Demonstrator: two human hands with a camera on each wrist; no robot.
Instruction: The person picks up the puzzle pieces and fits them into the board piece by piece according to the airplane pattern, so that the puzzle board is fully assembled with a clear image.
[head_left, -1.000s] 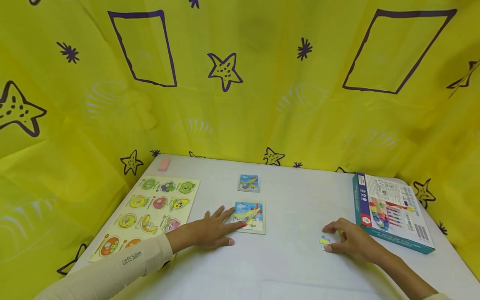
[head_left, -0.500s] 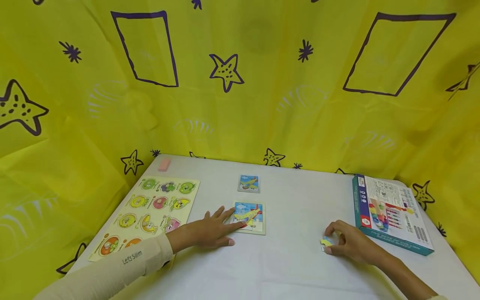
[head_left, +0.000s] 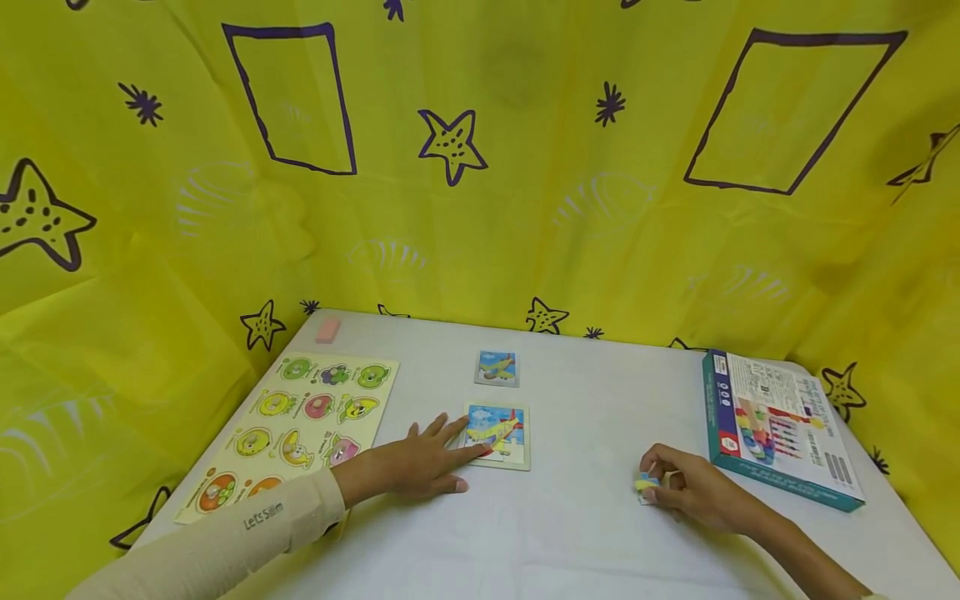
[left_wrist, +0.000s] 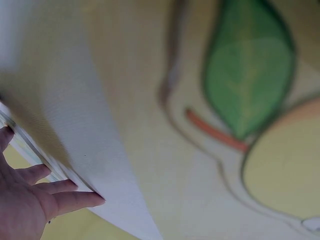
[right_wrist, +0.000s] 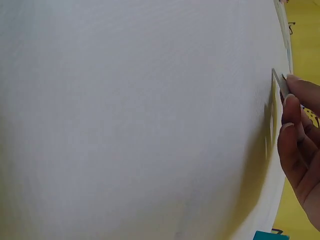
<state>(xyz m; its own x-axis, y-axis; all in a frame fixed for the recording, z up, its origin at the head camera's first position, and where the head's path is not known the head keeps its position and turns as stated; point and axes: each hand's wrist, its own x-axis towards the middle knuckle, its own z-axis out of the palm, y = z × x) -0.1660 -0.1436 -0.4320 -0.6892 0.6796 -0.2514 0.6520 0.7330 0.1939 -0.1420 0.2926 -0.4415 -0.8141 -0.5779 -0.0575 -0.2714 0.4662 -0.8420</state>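
Note:
In the head view, my left hand (head_left: 422,463) lies with fingers spread. Its fingertips rest on the left side of an airplane jigsaw puzzle (head_left: 517,425) in a pale frame, partly covering the picture. The left wrist view shows that hand (left_wrist: 30,195) with straight fingers along the edge of a thin board. Right of the puzzle, my right hand (head_left: 697,490) pinches a small blue and yellow puzzle piece (head_left: 643,483) between thumb and fingers. Edge-on in the right wrist view, the piece (right_wrist: 280,85) sits between the fingertips of that hand (right_wrist: 302,135).
A small airplane picture (head_left: 497,368) lies behind the puzzle. On the left are a fruit board (head_left: 386,367) and a pink block (head_left: 327,330). A teal-edged box (head_left: 787,429) lies at the right. Yellow patterned cloth (head_left: 495,225) surrounds the white table (head_left: 577,533).
My right hand's fingers have curled further around the puzzle piece, which has turned and tilted in the pinch. The left hand stays on the puzzle.

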